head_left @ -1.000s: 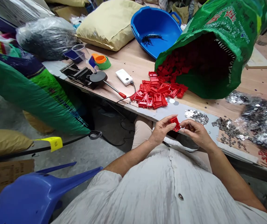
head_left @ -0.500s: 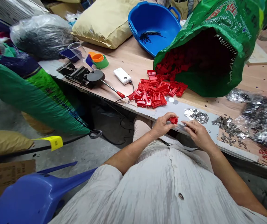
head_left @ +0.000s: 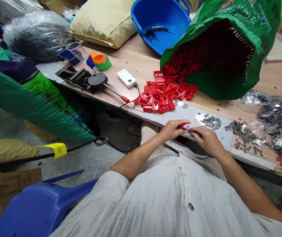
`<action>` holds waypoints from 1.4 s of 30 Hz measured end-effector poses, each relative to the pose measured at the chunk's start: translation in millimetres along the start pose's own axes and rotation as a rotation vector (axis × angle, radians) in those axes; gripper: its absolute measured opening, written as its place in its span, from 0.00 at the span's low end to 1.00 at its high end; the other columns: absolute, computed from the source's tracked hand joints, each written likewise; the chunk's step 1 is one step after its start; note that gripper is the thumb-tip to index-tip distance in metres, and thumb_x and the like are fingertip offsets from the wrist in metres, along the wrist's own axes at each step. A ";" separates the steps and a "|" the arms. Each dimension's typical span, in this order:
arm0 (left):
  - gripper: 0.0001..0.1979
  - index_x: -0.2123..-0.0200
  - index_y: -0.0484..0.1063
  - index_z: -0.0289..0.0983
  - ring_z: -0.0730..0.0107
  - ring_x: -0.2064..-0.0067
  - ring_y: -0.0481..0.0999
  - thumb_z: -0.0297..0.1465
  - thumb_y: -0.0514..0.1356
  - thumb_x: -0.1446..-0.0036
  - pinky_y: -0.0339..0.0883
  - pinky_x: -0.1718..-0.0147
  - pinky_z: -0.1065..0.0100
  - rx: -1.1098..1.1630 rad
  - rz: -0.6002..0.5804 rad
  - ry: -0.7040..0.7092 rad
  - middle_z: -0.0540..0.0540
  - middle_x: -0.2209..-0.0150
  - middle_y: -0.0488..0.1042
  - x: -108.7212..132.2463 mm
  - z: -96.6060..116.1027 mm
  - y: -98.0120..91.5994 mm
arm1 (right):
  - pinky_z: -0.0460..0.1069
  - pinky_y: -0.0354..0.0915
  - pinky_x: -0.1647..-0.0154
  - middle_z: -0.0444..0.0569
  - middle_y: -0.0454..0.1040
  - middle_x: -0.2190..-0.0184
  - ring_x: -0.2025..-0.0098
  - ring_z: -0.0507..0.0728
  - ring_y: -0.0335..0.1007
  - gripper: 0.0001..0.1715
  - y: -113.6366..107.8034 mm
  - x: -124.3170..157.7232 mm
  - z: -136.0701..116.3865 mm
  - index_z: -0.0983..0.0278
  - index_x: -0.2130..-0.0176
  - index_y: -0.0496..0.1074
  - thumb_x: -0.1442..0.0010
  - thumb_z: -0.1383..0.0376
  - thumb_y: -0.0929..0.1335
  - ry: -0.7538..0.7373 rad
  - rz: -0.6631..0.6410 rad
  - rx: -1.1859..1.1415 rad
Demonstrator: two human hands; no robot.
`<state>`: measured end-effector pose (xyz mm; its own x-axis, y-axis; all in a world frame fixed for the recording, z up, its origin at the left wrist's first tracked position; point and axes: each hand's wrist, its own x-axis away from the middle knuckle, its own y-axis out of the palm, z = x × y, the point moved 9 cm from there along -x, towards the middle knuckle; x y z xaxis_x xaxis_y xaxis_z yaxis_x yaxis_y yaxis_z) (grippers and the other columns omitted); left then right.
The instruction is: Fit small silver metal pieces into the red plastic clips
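Observation:
My left hand (head_left: 172, 129) is closed round a small red plastic part (head_left: 184, 126) at the table's near edge. My right hand (head_left: 206, 140) is pinched right beside it, pressing a small metal piece against the part; the piece is too small to name. A heap of the same red parts (head_left: 164, 94) lies on the table just beyond my hands, spilling from a big green sack (head_left: 220, 49) lying on its side. To the right of my hands lie a patch of shiny metal bits (head_left: 208, 120) and darker metal clips (head_left: 244, 133).
A blue tub (head_left: 159, 23) with black bits stands at the back. A white power bank (head_left: 126, 78), a black hand press with red-tipped lever (head_left: 91, 80) and tape rolls (head_left: 101, 62) sit left. Bags crowd the left side. A blue plastic chair (head_left: 39, 207) stands at the bottom left.
My hands have lowered the red part from in front of me down to the table's edge. My right hand has closed in against the part.

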<state>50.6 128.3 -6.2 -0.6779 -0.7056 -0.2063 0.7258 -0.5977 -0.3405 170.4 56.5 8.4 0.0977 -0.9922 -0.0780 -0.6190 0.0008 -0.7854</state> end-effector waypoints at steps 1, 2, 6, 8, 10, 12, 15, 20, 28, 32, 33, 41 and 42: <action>0.21 0.50 0.77 0.41 0.61 0.51 0.78 0.30 0.67 0.49 0.67 0.48 0.63 -0.003 -0.004 -0.001 0.44 0.53 0.80 -0.4 -0.1 -0.1 | 0.53 0.68 0.55 0.50 0.79 0.58 0.57 0.58 0.75 0.15 0.1 -0.3 0.0 0.59 0.54 0.76 0.35 0.64 0.63 -0.001 -0.001 -0.002; 0.21 0.50 0.77 0.41 0.62 0.52 0.78 0.30 0.67 0.50 0.67 0.48 0.64 -0.003 -0.006 -0.004 0.45 0.53 0.80 -0.8 -0.3 -0.4 | 0.53 0.68 0.55 0.50 0.79 0.58 0.57 0.58 0.75 0.15 0.1 -0.6 0.0 0.59 0.54 0.76 0.35 0.64 0.63 -0.001 -0.001 -0.003; 0.20 0.51 0.77 0.40 0.64 0.54 0.79 0.29 0.66 0.50 0.67 0.49 0.65 -0.006 -0.018 -0.022 0.46 0.55 0.80 -1.9 -2.0 -0.4 | 0.53 0.68 0.54 0.49 0.79 0.58 0.57 0.58 0.75 0.15 1.0 -1.2 0.6 0.59 0.55 0.77 0.36 0.65 0.63 -0.006 -0.003 0.015; 0.20 0.51 0.77 0.40 0.64 0.54 0.78 0.28 0.65 0.50 0.67 0.50 0.66 -0.016 -0.024 -0.025 0.46 0.55 0.80 -2.1 -1.9 0.1 | 0.53 0.68 0.55 0.49 0.79 0.58 0.57 0.58 0.75 0.14 2.3 -0.7 1.4 0.58 0.55 0.77 0.35 0.65 0.63 -0.004 -0.005 0.038; 0.19 0.52 0.77 0.39 0.64 0.54 0.78 0.28 0.65 0.49 0.67 0.51 0.67 -0.025 -0.030 -0.024 0.45 0.54 0.80 -2.0 -0.7 0.9 | 0.53 0.68 0.56 0.50 0.78 0.58 0.57 0.58 0.75 0.14 4.6 0.1 1.8 0.59 0.55 0.76 0.35 0.65 0.62 0.005 -0.005 0.076; 0.18 0.52 0.77 0.38 0.64 0.54 0.78 0.28 0.65 0.49 0.66 0.51 0.67 -0.029 -0.028 -0.027 0.45 0.54 0.79 -1.7 0.6 1.6 | 0.53 0.68 0.56 0.51 0.77 0.58 0.58 0.59 0.74 0.14 7.6 0.9 0.1 0.59 0.55 0.76 0.34 0.65 0.62 0.022 0.000 0.121; 0.17 0.54 0.77 0.39 0.64 0.55 0.78 0.28 0.64 0.49 0.66 0.50 0.67 -0.018 -0.004 -0.046 0.46 0.55 0.80 -0.8 1.1 1.7 | 0.52 0.67 0.60 0.52 0.77 0.59 0.59 0.59 0.74 0.15 12.9 0.7 -6.7 0.60 0.56 0.76 0.33 0.65 0.61 0.063 0.007 0.200; 0.16 0.55 0.77 0.39 0.63 0.56 0.78 0.28 0.64 0.49 0.66 0.51 0.66 0.012 0.017 -0.067 0.46 0.57 0.80 0.3 0.2 2.3 | 0.51 0.63 0.68 0.53 0.76 0.60 0.62 0.59 0.73 0.15 16.9 -1.3 -12.9 0.60 0.58 0.75 0.33 0.65 0.60 0.147 -0.010 0.318; 0.16 0.58 0.75 0.38 0.67 0.60 0.75 0.30 0.68 0.52 0.65 0.54 0.67 0.056 0.064 -0.083 0.48 0.63 0.77 10.5 7.0 -1.2 | 0.53 0.65 0.54 0.52 0.75 0.56 0.55 0.60 0.72 0.14 -4.8 8.9 -1.7 0.60 0.52 0.70 0.33 0.62 0.60 0.067 0.053 -0.007; 0.17 0.57 0.73 0.37 0.67 0.57 0.75 0.32 0.69 0.51 0.64 0.53 0.67 0.353 0.144 -0.164 0.46 0.60 0.76 20.0 9.0 0.9 | 0.51 0.65 0.64 0.49 0.76 0.60 0.67 0.55 0.70 0.15 -9.0 22.3 2.6 0.61 0.49 0.66 0.32 0.59 0.59 0.133 0.045 -0.229; 0.16 0.58 0.72 0.37 0.67 0.56 0.76 0.33 0.68 0.50 0.65 0.53 0.67 0.477 0.164 -0.204 0.46 0.60 0.76 22.5 8.5 3.2 | 0.50 0.64 0.66 0.48 0.77 0.63 0.71 0.54 0.68 0.17 -7.6 25.1 0.8 0.60 0.47 0.64 0.31 0.58 0.58 0.148 0.018 -0.283; 0.12 0.72 0.66 0.34 0.70 0.65 0.79 0.32 0.66 0.46 0.68 0.57 0.67 1.278 0.166 -0.510 0.48 0.70 0.77 40.1 18.3 35.5 | 0.47 0.63 0.66 0.41 0.73 0.74 0.73 0.52 0.66 0.27 -3.9 31.0 -34.5 0.59 0.36 0.59 0.31 0.56 0.59 0.048 -0.068 -0.341; 0.10 0.72 0.67 0.34 0.71 0.67 0.79 0.31 0.65 0.44 0.69 0.58 0.68 1.318 0.171 -0.529 0.48 0.71 0.77 41.5 20.0 37.4 | 0.47 0.62 0.67 0.41 0.73 0.74 0.74 0.52 0.66 0.26 -4.1 30.9 -35.7 0.59 0.37 0.61 0.31 0.55 0.59 0.044 -0.060 -0.332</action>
<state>52.0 69.0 -9.2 -0.6625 -0.6851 0.3030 0.5681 -0.1959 0.7993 148.2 21.4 31.2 0.1123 -0.9937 -0.0061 -0.8341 -0.0909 -0.5441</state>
